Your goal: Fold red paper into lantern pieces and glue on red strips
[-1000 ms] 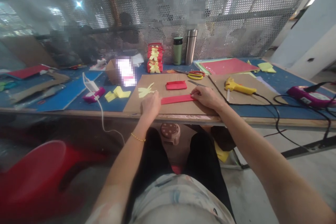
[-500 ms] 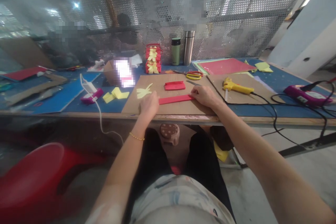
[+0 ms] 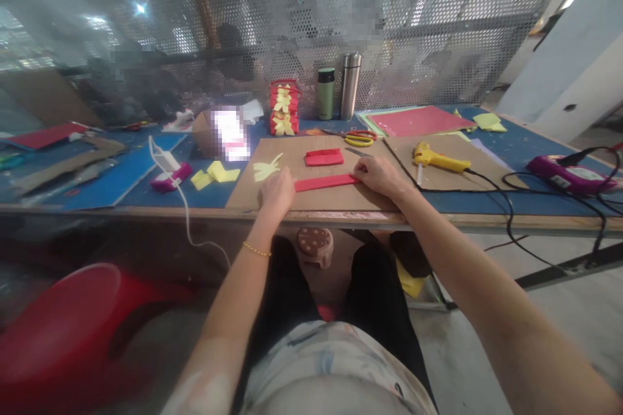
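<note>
A long red paper strip [image 3: 325,182] lies across the brown cardboard sheet [image 3: 248,198], its surface flat. My left hand [image 3: 279,189] is closed on its left end, fingers partly hidden behind the hand. At the other end, my right hand [image 3: 377,175] pinches the strip with bent fingers. Just beyond the strip sits a small folded red paper piece [image 3: 324,157]. Pale yellow paper cut-outs [image 3: 267,169] lie beside my left hand. A thin blade-like metal piece [image 3: 357,152] lies behind my right hand.
Scissors with yellow handles [image 3: 360,138] lie behind the cardboard. To the right are a yellow glue gun [image 3: 440,159] with a black cable and a purple power strip [image 3: 564,175]. At the back stand a green bottle [image 3: 326,96], a steel flask [image 3: 350,87] and a red paper construction [image 3: 284,109].
Almost nothing differs. Both hands stay at the ends of the red strip, with only a very slight shift of the left wrist.
</note>
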`<act>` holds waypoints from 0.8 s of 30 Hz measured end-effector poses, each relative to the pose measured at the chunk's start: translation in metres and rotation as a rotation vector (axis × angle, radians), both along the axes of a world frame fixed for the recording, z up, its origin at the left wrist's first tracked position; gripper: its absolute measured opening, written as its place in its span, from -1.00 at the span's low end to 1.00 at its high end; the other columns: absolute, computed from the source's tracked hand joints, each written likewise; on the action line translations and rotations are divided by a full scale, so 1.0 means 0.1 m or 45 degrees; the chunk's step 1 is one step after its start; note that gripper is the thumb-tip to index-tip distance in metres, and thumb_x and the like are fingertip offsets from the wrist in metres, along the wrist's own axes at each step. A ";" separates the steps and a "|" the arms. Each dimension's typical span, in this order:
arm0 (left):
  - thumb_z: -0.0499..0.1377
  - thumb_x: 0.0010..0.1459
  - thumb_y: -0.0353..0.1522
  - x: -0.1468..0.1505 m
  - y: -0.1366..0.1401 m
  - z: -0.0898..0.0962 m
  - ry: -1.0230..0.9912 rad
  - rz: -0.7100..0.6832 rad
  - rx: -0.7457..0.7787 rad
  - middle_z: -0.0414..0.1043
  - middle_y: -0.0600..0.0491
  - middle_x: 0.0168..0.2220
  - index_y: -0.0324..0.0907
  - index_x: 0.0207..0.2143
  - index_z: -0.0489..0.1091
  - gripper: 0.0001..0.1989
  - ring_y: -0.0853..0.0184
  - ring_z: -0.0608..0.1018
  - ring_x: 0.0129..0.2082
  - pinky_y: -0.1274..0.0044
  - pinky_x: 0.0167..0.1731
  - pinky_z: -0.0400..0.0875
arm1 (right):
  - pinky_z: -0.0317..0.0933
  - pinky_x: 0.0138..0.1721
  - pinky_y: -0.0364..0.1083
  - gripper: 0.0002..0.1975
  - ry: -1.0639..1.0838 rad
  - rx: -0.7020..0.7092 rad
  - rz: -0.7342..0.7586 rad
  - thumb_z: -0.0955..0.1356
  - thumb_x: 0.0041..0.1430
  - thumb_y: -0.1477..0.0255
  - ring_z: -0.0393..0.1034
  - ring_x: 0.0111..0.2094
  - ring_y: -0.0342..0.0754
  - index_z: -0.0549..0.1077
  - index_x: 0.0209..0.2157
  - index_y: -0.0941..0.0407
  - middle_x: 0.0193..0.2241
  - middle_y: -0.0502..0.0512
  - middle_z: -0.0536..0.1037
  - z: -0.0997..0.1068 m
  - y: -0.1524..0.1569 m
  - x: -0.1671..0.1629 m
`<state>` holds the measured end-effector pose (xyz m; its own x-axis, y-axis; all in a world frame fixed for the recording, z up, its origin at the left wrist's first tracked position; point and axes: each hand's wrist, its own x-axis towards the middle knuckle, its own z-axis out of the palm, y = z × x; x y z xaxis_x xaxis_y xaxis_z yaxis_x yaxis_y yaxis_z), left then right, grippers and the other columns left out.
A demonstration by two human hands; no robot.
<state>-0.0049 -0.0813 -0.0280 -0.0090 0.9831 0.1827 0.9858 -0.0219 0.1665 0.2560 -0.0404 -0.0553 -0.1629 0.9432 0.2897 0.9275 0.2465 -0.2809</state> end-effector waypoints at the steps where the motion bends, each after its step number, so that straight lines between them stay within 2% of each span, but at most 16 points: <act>1: 0.11 0.45 -0.36 -0.01 -0.01 0.00 -0.024 -0.003 -0.005 0.60 -0.39 -0.01 -0.34 0.08 0.45 -0.72 -0.07 0.64 0.07 0.24 0.03 0.50 | 0.27 -0.26 -0.03 -0.80 0.001 -0.003 0.000 0.37 0.29 0.35 0.57 -0.22 0.12 0.65 -0.24 0.07 -0.24 0.22 0.72 0.00 0.00 0.00; 9: 0.12 0.41 -0.46 -0.14 -0.07 -0.02 -0.194 -0.016 -0.082 0.55 -0.29 0.09 -0.33 0.13 0.38 -0.72 0.06 0.57 0.16 0.33 0.13 0.44 | 0.23 -0.27 -0.06 -0.79 0.008 -0.027 -0.041 0.39 0.32 0.28 0.57 -0.20 0.09 0.64 -0.25 0.10 -0.22 0.21 0.72 0.00 -0.02 -0.02; 14: 0.10 0.41 -0.44 -0.18 -0.08 -0.03 -0.275 0.001 -0.076 0.55 -0.25 0.07 -0.27 0.12 0.38 -0.73 0.07 0.60 0.09 0.31 0.05 0.47 | 0.22 -0.27 -0.06 -0.81 0.006 -0.019 -0.035 0.40 0.31 0.31 0.56 -0.20 0.11 0.64 -0.27 0.11 -0.25 0.21 0.71 0.00 -0.04 -0.03; 24: 0.04 0.38 -0.52 -0.14 -0.02 -0.05 -0.102 -0.002 -0.028 0.59 -0.30 0.00 -0.26 0.08 0.38 -0.72 0.05 0.62 0.00 0.31 -0.12 0.48 | 0.23 -0.27 -0.06 -0.82 0.012 -0.010 -0.030 0.39 0.30 0.34 0.55 -0.21 0.08 0.65 -0.23 0.10 -0.24 0.20 0.72 -0.04 -0.02 -0.01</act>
<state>-0.0190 -0.0834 -0.0325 -0.0212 0.9869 0.1600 0.9692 -0.0190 0.2454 0.2553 -0.0425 -0.0588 -0.1378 0.9491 0.2834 0.9304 0.2222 -0.2916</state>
